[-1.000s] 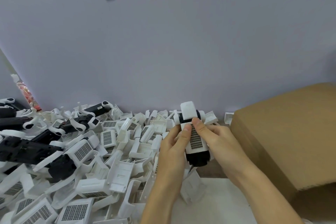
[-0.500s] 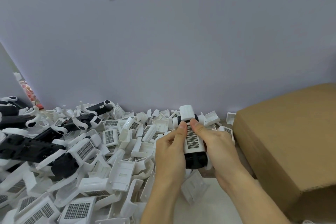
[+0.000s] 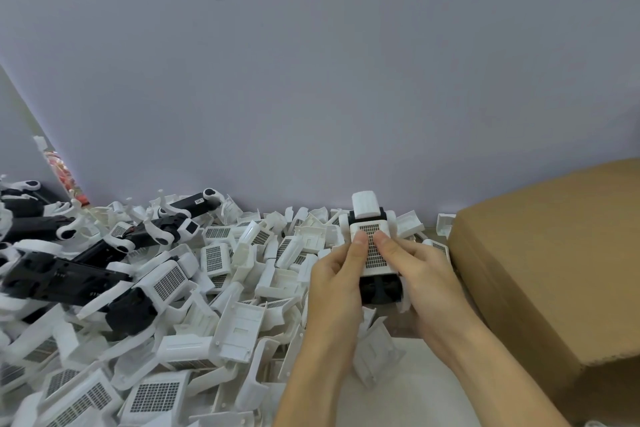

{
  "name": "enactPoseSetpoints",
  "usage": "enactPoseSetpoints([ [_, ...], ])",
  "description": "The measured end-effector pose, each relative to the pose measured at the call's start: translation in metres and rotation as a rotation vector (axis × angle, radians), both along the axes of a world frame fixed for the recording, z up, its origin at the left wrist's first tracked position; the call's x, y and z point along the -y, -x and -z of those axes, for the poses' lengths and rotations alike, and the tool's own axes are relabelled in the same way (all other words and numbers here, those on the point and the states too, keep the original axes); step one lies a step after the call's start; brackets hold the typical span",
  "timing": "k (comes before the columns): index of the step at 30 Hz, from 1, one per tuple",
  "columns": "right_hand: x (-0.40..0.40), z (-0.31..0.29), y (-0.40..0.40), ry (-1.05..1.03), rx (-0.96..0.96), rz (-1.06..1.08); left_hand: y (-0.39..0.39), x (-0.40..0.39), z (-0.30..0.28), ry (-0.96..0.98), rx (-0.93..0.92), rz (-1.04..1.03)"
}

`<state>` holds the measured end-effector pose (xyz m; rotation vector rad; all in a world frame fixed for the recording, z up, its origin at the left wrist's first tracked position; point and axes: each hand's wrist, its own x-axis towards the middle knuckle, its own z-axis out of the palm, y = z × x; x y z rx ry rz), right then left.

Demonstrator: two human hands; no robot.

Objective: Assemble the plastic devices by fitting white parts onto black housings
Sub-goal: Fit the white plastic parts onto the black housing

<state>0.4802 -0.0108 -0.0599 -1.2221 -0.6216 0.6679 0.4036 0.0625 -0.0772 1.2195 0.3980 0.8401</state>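
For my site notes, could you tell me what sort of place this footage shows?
Probably a small assembly bench in a workshop or factory. A large heap of loose white parts covers the table, finished black-and-white devices are piled at left, and a cardboard box stands at right.

1 head-worn view looks forward and down, close over the hands [image 3: 384, 274].

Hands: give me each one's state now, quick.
Left hand: grips the device, thumb on its white grille.
Right hand: grips the same device, thumb on the grille.
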Motion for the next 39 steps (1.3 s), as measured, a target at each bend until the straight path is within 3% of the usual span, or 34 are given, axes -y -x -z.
enactPoseSetpoints([
  [9, -0.005, 0.006, 0.002, -0.043, 0.132, 0.102, 0.001, 0.001, 0.003, -0.092, -0.003, 0.001],
  [15, 0.001, 0.007, -0.006, -0.069, 0.076, -0.067, 0.002, 0.000, 0.002, 0.029, 0.042, -0.004],
  [19, 0.009, 0.005, -0.013, -0.070, 0.176, -0.139, 0.003, -0.001, 0.001, 0.028, 0.086, 0.052],
  [28, 0.006, 0.002, -0.008, -0.063, 0.274, -0.063, 0.006, -0.006, 0.004, -0.046, 0.057, 0.024],
  [32, 0.006, 0.001, -0.007, -0.079, 0.295, -0.068, 0.006, -0.008, 0.002, 0.067, 0.110, 0.016],
  [37, 0.001, 0.002, -0.007, -0.036, 0.432, 0.209, 0.006, -0.004, -0.001, 0.212, 0.221, -0.026],
  [39, 0.001, 0.003, -0.005, -0.050, 0.479, 0.199, 0.006, -0.003, -0.003, 0.213, 0.223, -0.071],
])
